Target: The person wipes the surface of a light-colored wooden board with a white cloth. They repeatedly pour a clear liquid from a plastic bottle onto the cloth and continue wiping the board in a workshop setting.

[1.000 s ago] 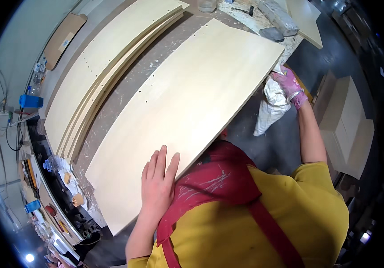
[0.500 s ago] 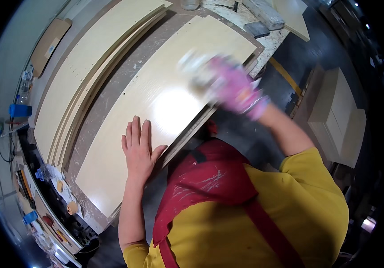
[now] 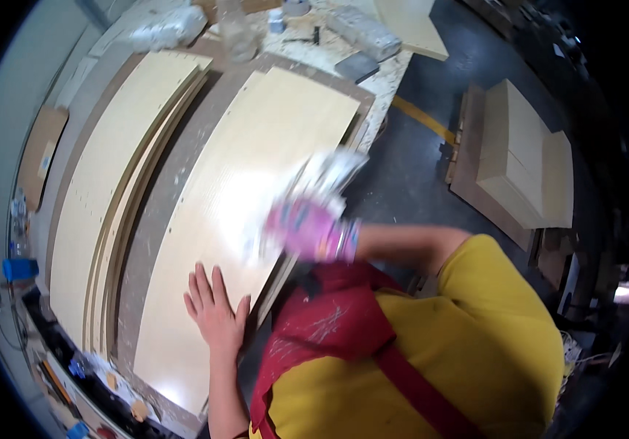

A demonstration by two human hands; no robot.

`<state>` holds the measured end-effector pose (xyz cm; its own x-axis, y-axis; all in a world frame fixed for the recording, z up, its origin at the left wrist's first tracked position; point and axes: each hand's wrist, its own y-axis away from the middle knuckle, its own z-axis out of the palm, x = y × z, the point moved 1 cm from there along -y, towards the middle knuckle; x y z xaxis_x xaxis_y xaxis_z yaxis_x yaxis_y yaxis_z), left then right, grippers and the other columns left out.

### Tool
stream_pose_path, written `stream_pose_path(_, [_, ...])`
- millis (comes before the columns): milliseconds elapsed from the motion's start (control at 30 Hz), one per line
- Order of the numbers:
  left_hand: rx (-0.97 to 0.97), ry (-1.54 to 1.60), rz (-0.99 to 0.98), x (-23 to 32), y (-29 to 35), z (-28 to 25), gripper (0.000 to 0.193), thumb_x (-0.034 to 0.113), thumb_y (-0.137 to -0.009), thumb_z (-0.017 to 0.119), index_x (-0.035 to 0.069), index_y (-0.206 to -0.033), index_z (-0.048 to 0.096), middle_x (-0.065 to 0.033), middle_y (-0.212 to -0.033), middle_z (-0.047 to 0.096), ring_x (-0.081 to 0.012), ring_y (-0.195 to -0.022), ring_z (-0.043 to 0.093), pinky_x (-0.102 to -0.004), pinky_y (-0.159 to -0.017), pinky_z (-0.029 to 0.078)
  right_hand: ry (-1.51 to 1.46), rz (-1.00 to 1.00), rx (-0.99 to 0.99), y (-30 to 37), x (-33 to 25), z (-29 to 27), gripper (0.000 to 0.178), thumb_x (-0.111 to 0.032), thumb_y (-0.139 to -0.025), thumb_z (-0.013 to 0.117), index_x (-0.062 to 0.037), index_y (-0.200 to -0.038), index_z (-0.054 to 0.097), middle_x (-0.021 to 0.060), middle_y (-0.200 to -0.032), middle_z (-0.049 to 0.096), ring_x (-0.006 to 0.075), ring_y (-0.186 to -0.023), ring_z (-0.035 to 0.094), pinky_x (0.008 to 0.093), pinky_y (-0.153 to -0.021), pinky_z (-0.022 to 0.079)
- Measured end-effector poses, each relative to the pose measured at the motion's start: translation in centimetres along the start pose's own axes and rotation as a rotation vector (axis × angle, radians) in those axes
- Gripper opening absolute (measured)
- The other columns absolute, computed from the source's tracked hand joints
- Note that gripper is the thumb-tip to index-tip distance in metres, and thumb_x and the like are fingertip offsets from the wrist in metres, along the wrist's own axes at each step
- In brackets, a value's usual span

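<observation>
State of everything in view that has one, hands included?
Left hand: bare, flat on near panel, fingers spread
Right hand: gloved, holding cloth, blurred
White cloth: bunched, blurred
Near panel: lying flat, glare on surface
Left panels: stacked, top one drilled with small holes
Dark grey block: lying flat

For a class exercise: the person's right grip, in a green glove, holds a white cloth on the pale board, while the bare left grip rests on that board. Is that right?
Not quite: in the head view, the right grip wears a pink glove, not green. It holds a white cloth on the pale board, and the bare left grip rests there.
</observation>
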<state>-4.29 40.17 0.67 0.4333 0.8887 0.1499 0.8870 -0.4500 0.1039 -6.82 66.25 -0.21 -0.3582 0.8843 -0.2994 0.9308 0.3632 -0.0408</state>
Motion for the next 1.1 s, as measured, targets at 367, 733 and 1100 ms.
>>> stream_pose_path(367, [-0.016, 0.088, -0.007, -0.1, -1.4, -2.1, 0.067, 0.040, -0.085, 0.059, 0.008, -0.140, 0.040, -0.0178, -0.149, 0.029, -0.0384, -0.137, 0.027, -0.0533, -0.110, 0.017, -0.042, 0.777, 0.698, 0.7, 28.5, -6.6, 0.034, -0.025, -0.086, 0.061, -0.0045, -0.113, 0.060, 0.0139, -0.095, 0.068, 0.0283, -0.090, 0.065, 0.0375, -0.078, 0.050])
stream_pose_path(733, [0.227, -0.023, 0.056, 6.9, -21.5, -0.3, 0.064, 0.042, -0.085, 0.060, 0.016, -0.140, 0.041, -0.0150, -0.150, 0.029, -0.0377, -0.132, 0.032, -0.0562, -0.105, 0.025, 0.114, -0.199, -0.016, -2.0, 17.5, -8.9, 0.031, -0.021, -0.082, 0.059, -0.0093, -0.110, 0.058, 0.0155, -0.101, 0.059, 0.0312, -0.094, 0.061, 0.0427, -0.077, 0.050])
stream_pose_path(1100, [0.195, 0.046, 0.060, 7.2, -22.2, -1.0, 0.062, 0.042, -0.083, 0.062, 0.016, -0.136, 0.047, -0.0133, -0.147, 0.034, -0.0338, -0.125, 0.040, -0.0495, -0.102, 0.028, -0.089, 0.046, 0.277, -9.4, 23.2, -7.0, 0.028, -0.018, -0.087, 0.053, -0.0102, -0.114, 0.055, 0.0191, -0.101, 0.060, 0.0362, -0.091, 0.062, 0.0447, -0.075, 0.050])
